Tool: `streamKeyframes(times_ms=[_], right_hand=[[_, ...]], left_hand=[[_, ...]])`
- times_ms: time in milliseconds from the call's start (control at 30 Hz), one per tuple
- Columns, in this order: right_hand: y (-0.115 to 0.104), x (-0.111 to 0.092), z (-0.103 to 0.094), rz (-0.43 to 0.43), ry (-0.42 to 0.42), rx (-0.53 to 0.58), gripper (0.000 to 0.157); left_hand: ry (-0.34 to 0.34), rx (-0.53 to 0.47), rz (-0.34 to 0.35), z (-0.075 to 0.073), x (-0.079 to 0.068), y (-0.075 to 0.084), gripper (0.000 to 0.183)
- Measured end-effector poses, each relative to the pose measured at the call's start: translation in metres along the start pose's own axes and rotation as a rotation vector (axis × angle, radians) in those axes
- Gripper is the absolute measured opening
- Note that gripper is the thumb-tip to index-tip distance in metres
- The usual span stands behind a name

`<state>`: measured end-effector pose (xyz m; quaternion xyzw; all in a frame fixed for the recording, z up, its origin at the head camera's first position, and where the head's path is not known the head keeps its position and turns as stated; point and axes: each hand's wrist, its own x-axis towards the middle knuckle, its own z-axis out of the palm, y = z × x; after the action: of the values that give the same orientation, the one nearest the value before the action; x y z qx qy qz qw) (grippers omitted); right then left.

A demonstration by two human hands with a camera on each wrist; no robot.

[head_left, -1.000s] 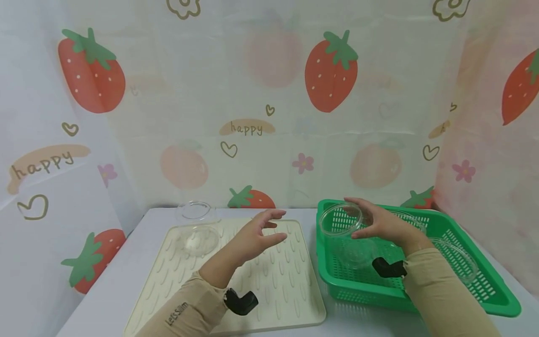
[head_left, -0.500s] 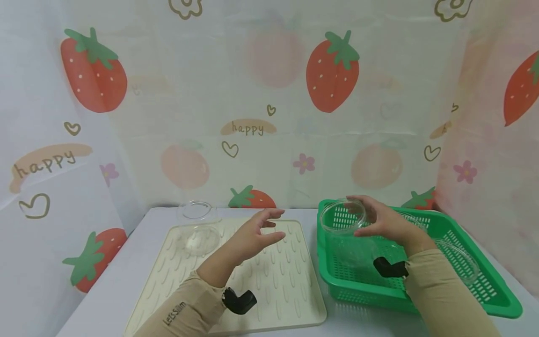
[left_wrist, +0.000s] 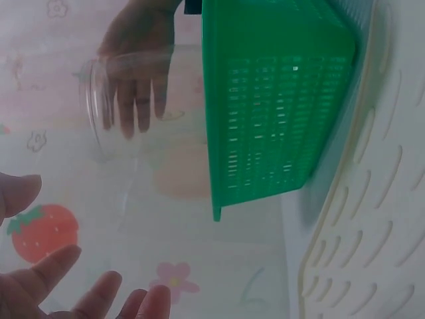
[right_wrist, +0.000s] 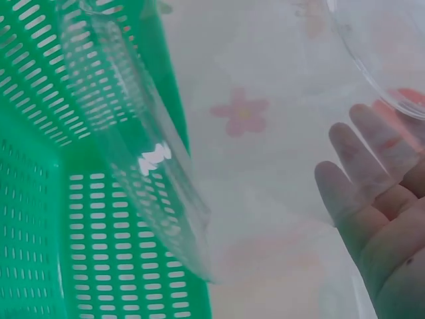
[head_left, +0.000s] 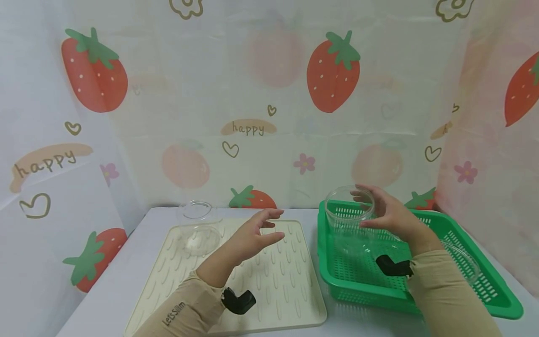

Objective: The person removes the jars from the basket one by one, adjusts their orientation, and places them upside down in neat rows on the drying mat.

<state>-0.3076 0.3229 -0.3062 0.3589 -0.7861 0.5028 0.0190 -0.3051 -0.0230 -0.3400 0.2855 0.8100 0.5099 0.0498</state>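
Note:
In the head view, my right hand [head_left: 391, 215] grips a clear jar [head_left: 346, 225] from its right side, just above the near-left part of a green basket [head_left: 379, 284]. Seen in the left wrist view, the jar [left_wrist: 93, 109] stands partly clear of the basket's rim, with the fingers showing through its wall. My left hand [head_left: 254, 236] hovers over a cream mat [head_left: 273, 299], thumb and fingers spread, holding nothing. Another clear jar [head_left: 201, 239] stands upright at the mat's back left.
More clear ware lies in the basket, including a clear container [right_wrist: 143, 156] leaning at its side in the right wrist view. A white table [head_left: 101, 299] carries the mat and basket. Printed sheets [head_left: 252, 84] hang behind and at both sides.
My right hand has raised the jar upward and slightly right, out of the basket. The left hand stays nearly still.

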Motion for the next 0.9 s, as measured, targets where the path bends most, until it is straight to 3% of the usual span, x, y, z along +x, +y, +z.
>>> streamKeyframes(times_ms=[33,267,533,667,900], right_hand=[[-0.001,0.0,0.0,0.001,0.007,-0.002,0.079],[-0.013,0.004,-0.001,0.013,0.038,-0.01,0.08],[-0.027,0.012,0.0,-0.015,0.072,-0.029,0.082],[-0.033,0.017,0.005,-0.045,0.096,-0.021,0.084],[-0.042,0.028,0.021,-0.116,0.14,0.112,0.085]], left_hand=[[0.001,0.003,0.002,0.0,0.001,-0.002,0.047],[-0.012,-0.006,-0.009,-0.004,-0.013,0.026,0.047],[-0.005,-0.01,0.009,-0.006,-0.003,0.002,0.048],[0.014,-0.022,0.02,-0.01,-0.003,-0.002,0.046],[-0.002,-0.092,0.024,-0.019,-0.007,-0.003,0.045]])
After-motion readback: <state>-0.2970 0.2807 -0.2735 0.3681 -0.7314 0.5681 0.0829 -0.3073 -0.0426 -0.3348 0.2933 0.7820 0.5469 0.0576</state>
